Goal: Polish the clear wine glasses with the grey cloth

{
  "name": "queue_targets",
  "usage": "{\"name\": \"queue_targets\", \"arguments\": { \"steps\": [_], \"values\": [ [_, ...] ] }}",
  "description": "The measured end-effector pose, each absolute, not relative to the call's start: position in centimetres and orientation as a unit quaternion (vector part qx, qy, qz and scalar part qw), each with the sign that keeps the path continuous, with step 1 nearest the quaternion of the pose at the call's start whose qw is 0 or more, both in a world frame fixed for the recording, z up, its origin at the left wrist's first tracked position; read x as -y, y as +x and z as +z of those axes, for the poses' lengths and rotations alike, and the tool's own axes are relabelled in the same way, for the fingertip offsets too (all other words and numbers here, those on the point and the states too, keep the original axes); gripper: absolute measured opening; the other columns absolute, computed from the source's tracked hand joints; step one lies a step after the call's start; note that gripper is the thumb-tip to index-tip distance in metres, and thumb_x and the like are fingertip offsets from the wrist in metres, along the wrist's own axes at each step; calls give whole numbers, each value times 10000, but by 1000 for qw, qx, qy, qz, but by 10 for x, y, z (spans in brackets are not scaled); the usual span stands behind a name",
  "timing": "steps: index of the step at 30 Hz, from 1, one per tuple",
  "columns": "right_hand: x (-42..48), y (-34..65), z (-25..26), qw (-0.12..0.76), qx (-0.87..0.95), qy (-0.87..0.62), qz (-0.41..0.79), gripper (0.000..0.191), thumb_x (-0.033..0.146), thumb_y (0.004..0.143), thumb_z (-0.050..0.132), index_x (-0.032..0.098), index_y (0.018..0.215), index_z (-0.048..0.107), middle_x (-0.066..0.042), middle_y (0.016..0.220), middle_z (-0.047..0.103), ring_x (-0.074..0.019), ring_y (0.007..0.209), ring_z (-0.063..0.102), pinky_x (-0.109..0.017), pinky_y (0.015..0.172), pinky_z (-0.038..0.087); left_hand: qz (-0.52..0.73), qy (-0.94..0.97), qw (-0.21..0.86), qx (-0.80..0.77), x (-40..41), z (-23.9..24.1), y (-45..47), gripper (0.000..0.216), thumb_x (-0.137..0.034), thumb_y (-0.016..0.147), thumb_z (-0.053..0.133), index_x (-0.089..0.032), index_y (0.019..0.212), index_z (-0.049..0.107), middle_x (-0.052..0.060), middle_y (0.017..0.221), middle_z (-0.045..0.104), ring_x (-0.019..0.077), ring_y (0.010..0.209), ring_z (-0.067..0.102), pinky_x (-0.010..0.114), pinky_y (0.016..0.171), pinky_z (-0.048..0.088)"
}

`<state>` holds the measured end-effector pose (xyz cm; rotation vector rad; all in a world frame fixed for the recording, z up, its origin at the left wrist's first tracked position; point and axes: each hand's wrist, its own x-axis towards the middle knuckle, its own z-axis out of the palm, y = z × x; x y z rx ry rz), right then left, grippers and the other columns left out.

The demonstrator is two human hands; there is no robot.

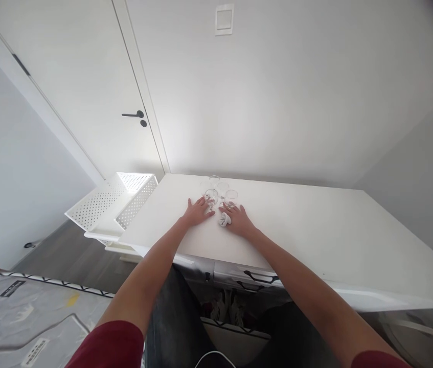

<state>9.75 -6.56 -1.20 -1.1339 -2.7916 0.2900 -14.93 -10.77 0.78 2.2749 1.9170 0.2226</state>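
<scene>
Several clear stemmed glasses stand close together on the white cabinet top [296, 225], between and just beyond my hands. My left hand [197, 212] lies palm down with its fingers spread, its fingertips beside the nearest glass [211, 196]. Against the thumb side of my right hand [239, 221] a crumpled white cloth [224, 220] bulges out, tucked in the hand. The right fingers reach forward to the foot of the right-hand glass [232, 194], and the thumb is hidden.
On the left stands a white perforated rack [101, 204], near a door with a black handle [134, 114]. A wall rises behind the cabinet. Drawers with black handles [261, 277] face my legs. A grey patterned mattress or bedspread [28, 317] lies at lower left.
</scene>
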Motion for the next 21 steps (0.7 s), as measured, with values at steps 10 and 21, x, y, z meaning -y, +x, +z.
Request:
{"name": "queue_targets", "arguments": {
  "steps": [10, 21],
  "values": [
    [78, 50, -7, 61, 931, -345, 102, 742, 468, 951, 492, 264, 1650, 352, -79, 1740, 263, -357, 1616, 184, -636, 1258, 102, 76, 743, 72, -661, 128, 7, -187, 691, -699, 1022, 267, -351, 1612, 362, 72, 1722, 321, 328, 1590, 273, 796, 1222, 58],
    [85, 20, -9, 65, 933, -335, 114, 740, 474, 941, 479, 276, 1644, 362, -57, 1740, 272, -390, 1603, 185, -672, 1246, 91, 68, 718, 69, -689, 147, 8, -213, 695, -693, 1021, 278, -353, 1624, 343, 65, 1725, 316, 337, 1601, 246, 790, 1226, 59]
  ]
}}
